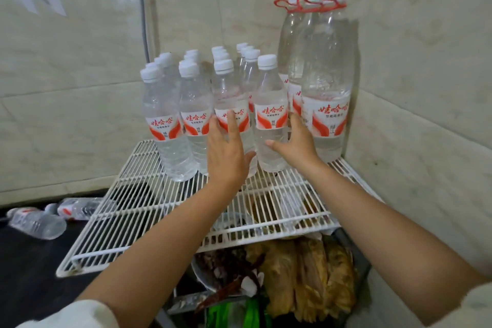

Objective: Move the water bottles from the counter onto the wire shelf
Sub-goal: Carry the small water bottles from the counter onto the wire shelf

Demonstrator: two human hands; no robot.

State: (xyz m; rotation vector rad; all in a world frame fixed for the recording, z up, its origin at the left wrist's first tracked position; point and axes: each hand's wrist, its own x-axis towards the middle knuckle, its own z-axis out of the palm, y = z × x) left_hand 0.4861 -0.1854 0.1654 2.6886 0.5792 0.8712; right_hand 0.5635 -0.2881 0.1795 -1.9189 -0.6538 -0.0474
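**Front row placed, 2 bottles still on the bench**

My left hand [226,146] is flat against the 3rd front-row bottle [231,112], fingers straight, thumb out toward the neighbour. My right hand [295,141] touches the 4th front-row bottle [271,114] with relaxed fingers, thumb across its lower body; neither hand is actually wrapped round anything. Looks like I'm nudging the 2 into line, not lifting.

Small bottles stand in 4 columns at the back of the wire shelf [149,221], next to the tall bottles [324,82] in the corner. 2 more bottles [37,222] lie on their sides on the dark bench [32,274], left of the shelf, so the task isn't done by my read.

Risks:
- Bottle bases sit on thin wires; a push too high could tip one and domino the row behind
- Pushing right could knock the tall bottles against the wall
- The lying bottles may roll when I reach for them
- Shelf rests over a food tray [306,274]; uneven load at the back might rock it
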